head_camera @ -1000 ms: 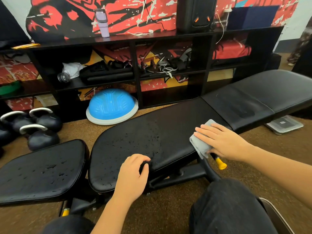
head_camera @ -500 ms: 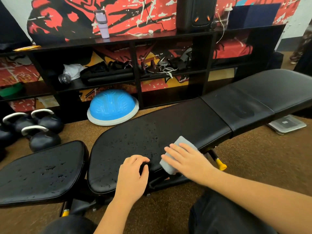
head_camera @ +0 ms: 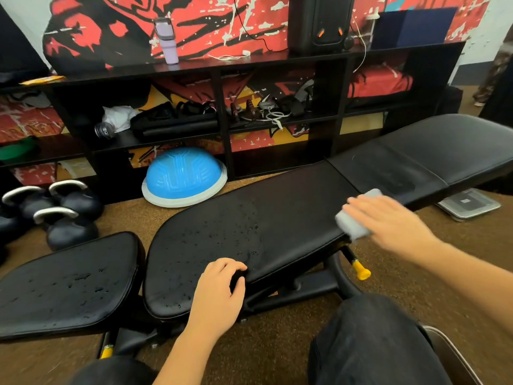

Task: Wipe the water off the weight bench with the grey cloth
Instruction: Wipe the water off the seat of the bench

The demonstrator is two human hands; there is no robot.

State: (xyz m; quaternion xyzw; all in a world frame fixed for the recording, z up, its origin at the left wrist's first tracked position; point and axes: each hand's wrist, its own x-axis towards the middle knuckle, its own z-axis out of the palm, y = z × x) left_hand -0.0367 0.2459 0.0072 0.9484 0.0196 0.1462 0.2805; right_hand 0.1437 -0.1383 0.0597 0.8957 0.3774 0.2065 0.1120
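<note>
Right grip (head_camera: pixel 388 220), seemingly flat-fingered, is pressing grey cloth (head_camera: pixel 352 225) on wet black padded desk (head_camera: pixel 277 218); left grip (head_camera: pixel 219 295) is clutching its near edge.

Right hand (head_camera: pixel 388 222) apparently flat on cloth (head_camera: pixel 350 225)

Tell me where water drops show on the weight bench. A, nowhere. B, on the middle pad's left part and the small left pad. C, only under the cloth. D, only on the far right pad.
B: droplets speckle the left part of the middle pad and the small left pad; the stretch beside the grey cloth under the right hand looks dry.
</note>
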